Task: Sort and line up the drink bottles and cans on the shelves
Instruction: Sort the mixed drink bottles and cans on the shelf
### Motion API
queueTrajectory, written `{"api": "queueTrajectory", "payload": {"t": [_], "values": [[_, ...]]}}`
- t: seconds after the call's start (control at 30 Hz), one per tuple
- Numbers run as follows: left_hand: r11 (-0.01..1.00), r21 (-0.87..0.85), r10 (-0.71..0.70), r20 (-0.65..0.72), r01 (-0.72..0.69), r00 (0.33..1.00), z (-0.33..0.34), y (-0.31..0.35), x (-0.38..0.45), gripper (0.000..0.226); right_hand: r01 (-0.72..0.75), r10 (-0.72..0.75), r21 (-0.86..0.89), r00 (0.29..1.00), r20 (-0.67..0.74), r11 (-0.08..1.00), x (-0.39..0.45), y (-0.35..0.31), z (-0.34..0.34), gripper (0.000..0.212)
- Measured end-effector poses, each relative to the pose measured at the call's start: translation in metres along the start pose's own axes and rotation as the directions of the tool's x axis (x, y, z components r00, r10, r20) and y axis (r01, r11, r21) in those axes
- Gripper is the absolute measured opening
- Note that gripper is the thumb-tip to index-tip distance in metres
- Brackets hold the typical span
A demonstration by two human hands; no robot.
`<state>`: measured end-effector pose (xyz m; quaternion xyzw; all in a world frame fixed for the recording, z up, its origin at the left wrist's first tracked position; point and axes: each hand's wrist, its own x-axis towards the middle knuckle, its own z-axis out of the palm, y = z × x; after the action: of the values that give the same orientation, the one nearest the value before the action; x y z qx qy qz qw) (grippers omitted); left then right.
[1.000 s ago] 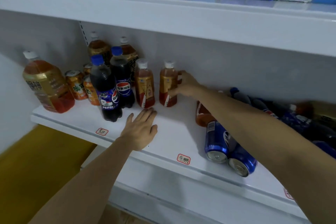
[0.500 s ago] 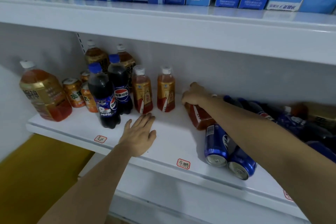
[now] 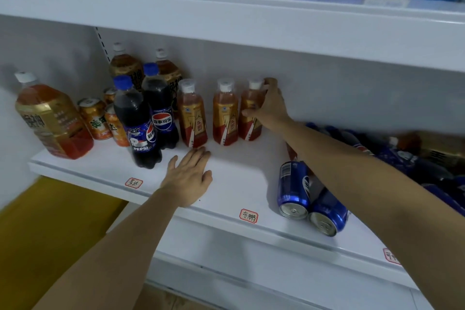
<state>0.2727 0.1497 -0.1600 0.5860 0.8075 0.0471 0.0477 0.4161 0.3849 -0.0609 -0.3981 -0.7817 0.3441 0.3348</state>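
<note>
Your right hand (image 3: 268, 108) has stood a third amber bottle (image 3: 251, 113) upright at frame centre, fingers curled round it, just right of its row; the left hand (image 3: 187, 178) lies spread on the shelf (image 3: 239, 184).

The right arm (image 3: 352, 166) hides most of a lying red bottle (image 3: 291, 152) behind the blue cans (image 3: 293, 189); bottles beyond blur together.

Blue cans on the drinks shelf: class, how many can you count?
2. Both blue cans lie on their sides near the shelf's front edge, left can and right can touching. Others may hide behind the right arm.
</note>
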Motion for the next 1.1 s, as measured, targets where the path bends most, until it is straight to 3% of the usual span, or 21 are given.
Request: {"api": "queueTrajectory", "payload": {"t": [0.07,0.17,0.2,0.27,0.33,0.43,0.47,0.57,0.8,0.87,0.93,1.1], "values": [[1.000,-0.002,-0.003,0.005,0.003,1.000,-0.001,0.001,0.000,0.060,-0.013,0.034,-0.228,0.995,0.090,0.974,0.002,0.011,-0.015,0.103],[1.000,0.001,-0.003,0.004,0.003,1.000,-0.002,0.002,0.000,0.060,-0.009,0.221,-0.729,0.956,0.195,0.684,-0.006,0.037,-0.043,0.086],[1.000,0.002,-0.006,0.010,0.006,1.000,-0.002,0.002,0.000,0.061,0.000,0.300,-0.796,0.926,0.228,0.605,-0.013,0.044,-0.048,0.077],[1.000,0.003,-0.009,0.016,0.009,1.000,-0.003,0.003,-0.001,0.067,-0.016,0.366,-0.830,0.902,0.228,0.558,-0.023,0.052,-0.048,0.062],[1.000,0.000,-0.011,0.015,0.011,1.000,-0.002,0.003,-0.002,0.070,-0.071,0.356,-0.803,0.917,0.180,0.591,-0.024,0.053,-0.043,0.059],[1.000,-0.007,-0.006,0.009,0.006,1.000,-0.003,0.002,-0.001,0.062,-0.183,0.332,-0.598,0.932,0.147,0.780,-0.014,0.044,-0.039,0.089],[1.000,-0.004,-0.007,0.003,0.007,1.000,-0.003,0.001,-0.001,0.060,-0.180,0.278,-0.529,0.954,0.110,0.829,-0.010,0.039,-0.039,0.090],[1.000,0.001,-0.005,0.004,0.005,1.000,-0.004,0.001,0.000,0.060,-0.105,0.095,-0.367,0.994,-0.045,0.924,0.002,0.017,-0.045,0.077],[1.000,0.005,0.004,0.012,-0.004,1.000,-0.005,0.000,-0.001,0.060,-0.001,-0.009,-0.048,0.978,-0.208,0.999,-0.009,0.013,-0.045,0.057],[1.000,-0.002,0.009,0.011,-0.009,1.000,-0.003,0.000,-0.001,0.060,0.008,-0.008,-0.004,0.959,-0.285,1.000,-0.016,0.017,-0.045,0.056],[1.000,-0.001,0.003,0.007,-0.003,1.000,-0.002,-0.001,-0.001,0.060,0.046,-0.039,0.017,0.948,-0.317,0.999,-0.024,0.023,-0.046,0.074],[1.000,0.010,-0.004,0.019,0.004,1.000,-0.002,0.001,-0.001,0.061,0.135,-0.169,-0.193,0.971,-0.172,0.972,-0.041,0.021,-0.053,0.087]]}}
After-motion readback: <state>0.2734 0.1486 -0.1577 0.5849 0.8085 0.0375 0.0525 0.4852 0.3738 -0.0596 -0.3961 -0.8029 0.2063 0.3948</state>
